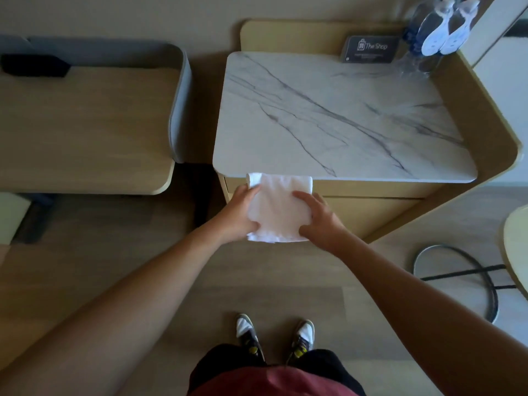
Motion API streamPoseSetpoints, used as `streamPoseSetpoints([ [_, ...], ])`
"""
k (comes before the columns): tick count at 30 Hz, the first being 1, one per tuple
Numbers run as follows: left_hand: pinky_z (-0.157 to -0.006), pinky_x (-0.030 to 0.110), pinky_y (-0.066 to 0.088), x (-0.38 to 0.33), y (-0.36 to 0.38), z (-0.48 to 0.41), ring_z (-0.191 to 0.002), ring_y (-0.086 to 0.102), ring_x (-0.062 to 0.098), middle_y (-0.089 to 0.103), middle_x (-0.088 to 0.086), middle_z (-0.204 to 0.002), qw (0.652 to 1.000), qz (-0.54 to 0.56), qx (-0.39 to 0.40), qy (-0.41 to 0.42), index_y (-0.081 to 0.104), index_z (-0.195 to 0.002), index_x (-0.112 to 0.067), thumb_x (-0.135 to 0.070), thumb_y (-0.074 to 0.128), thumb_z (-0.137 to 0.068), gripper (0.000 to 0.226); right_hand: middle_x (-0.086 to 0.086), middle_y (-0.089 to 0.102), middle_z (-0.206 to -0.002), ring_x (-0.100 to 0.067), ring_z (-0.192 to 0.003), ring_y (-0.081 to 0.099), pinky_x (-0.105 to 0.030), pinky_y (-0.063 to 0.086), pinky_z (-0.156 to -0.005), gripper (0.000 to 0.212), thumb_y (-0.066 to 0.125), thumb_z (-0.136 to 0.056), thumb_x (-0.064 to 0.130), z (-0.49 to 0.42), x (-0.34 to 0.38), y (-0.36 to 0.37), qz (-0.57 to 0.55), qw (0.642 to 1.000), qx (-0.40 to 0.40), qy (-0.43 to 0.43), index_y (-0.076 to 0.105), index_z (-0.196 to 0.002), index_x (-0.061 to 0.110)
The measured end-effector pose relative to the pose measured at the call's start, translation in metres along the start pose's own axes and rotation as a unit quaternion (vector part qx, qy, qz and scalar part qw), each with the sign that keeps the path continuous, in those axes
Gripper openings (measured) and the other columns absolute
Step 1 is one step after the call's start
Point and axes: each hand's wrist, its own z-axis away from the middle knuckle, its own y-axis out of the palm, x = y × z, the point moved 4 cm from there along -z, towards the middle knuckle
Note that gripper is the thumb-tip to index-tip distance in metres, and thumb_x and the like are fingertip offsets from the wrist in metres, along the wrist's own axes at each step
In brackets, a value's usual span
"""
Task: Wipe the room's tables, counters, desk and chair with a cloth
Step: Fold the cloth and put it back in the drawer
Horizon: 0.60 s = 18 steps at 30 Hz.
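A folded white cloth [278, 205] is held in the air just in front of the near edge of a white marble counter top [337, 115]. My left hand [238, 215] grips the cloth's left side. My right hand [321, 217] grips its right side, fingers spread over the top. The cloth's far edge reaches the counter's front rim, over the beige drawer front [368, 207]. To the left stands a light wooden desk [83, 124] with a grey padded rim.
A dark card stand reading "The Shop" [370, 49] and plastic water bottles [425, 32] sit at the counter's back right. A black item [34, 65] lies on the desk's far left. A round table edge [515, 247] and its metal ring base [457, 278] stand at right.
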Motion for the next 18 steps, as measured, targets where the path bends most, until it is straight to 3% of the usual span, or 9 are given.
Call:
streamPoseSetpoints([
  [4,-0.097,0.027,0.046,0.036,0.039,-0.01,-0.142,0.03,0.016,0.016,-0.004,-0.158,0.999,-0.004,-0.005,-0.038,0.021,-0.16,-0.021,-0.002,0.07,-0.085,0.092,-0.001,0.032,-0.148,-0.016,-0.112,0.042,-0.006,0.042,-0.071,0.093,0.069,-0.071,-0.003,-0.014,-0.043,0.025,0.038,0.998,0.049,0.002,0.038,-0.154,0.024],
  [7,-0.091,0.017,0.04,0.064,0.064,-0.025,-0.139,0.028,0.009,0.013,-0.01,-0.159,0.998,0.0,0.003,-0.063,0.02,-0.161,-0.025,-0.005,0.071,-0.086,0.092,-0.001,0.022,-0.158,-0.02,-0.122,0.042,-0.024,0.046,-0.086,0.095,0.07,-0.073,0.002,-0.028,-0.077,0.045,0.069,0.994,0.08,0.004,0.031,-0.157,0.025],
  [9,-0.08,0.007,0.038,0.083,0.08,-0.037,-0.131,0.028,0.003,0.013,-0.018,-0.154,0.997,-0.001,0.006,-0.071,0.019,-0.16,-0.027,-0.007,0.07,-0.088,0.091,-0.001,0.02,-0.16,-0.025,-0.129,0.042,-0.027,0.048,-0.087,0.096,0.071,-0.075,0.005,-0.04,-0.102,0.06,0.081,0.992,0.096,0.007,0.028,-0.158,0.026],
  [13,-0.081,0.005,0.035,0.123,0.114,-0.058,-0.135,0.029,0.004,0.013,-0.016,-0.156,0.997,-0.001,0.008,-0.078,0.02,-0.161,-0.027,-0.007,0.068,-0.088,0.09,-0.006,0.025,-0.16,-0.028,-0.134,0.042,-0.018,0.039,-0.087,0.097,0.071,-0.073,0.002,-0.06,-0.15,0.089,0.093,0.989,0.111,-0.003,0.03,-0.159,0.023],
  [18,-0.08,0.016,0.052,0.177,0.163,-0.08,-0.12,0.044,0.004,0.017,-0.015,-0.153,0.995,-0.003,-0.004,-0.099,0.017,-0.161,-0.029,-0.004,0.066,-0.088,0.092,-0.004,0.02,-0.163,-0.03,-0.134,0.046,-0.02,0.04,-0.084,0.099,0.068,-0.075,0.006,-0.083,-0.215,0.133,0.113,0.983,0.147,-0.002,0.023,-0.161,0.025],
])
